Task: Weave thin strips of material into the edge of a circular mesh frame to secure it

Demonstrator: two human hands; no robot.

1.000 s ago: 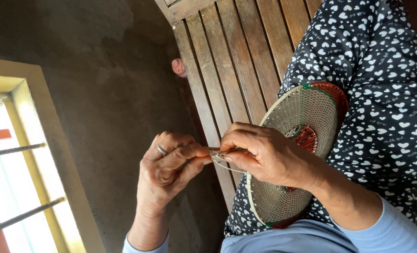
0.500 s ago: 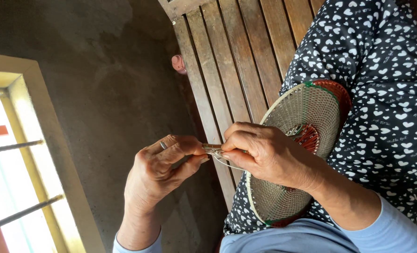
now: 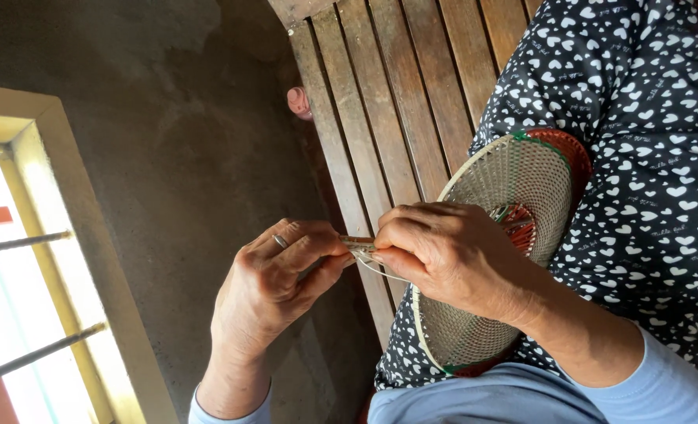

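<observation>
A round woven fan (image 3: 513,184) of pale strips with a red and green centre and rim lies on my lap, over dark cloth printed with white hearts. Its thin handle stub (image 3: 358,245) sticks out to the left. My left hand (image 3: 274,283), a ring on one finger, pinches the end of that stub between thumb and fingers. My right hand (image 3: 443,251) grips the same stub close to the fan's edge, covering part of the weave. A pale loose strand (image 3: 380,272) curves under the stub between the two hands.
A slatted wooden bench (image 3: 396,102) runs under me toward the top. To the left is a rough dark wall (image 3: 168,157) and a yellow-framed window (image 3: 43,259) with metal bars. A small pink object (image 3: 298,103) sits beside the bench.
My left hand drew slightly left and its fingers shifted along the stub, then closed back in. The fan tilted a little upward; my right hand stayed in place.
</observation>
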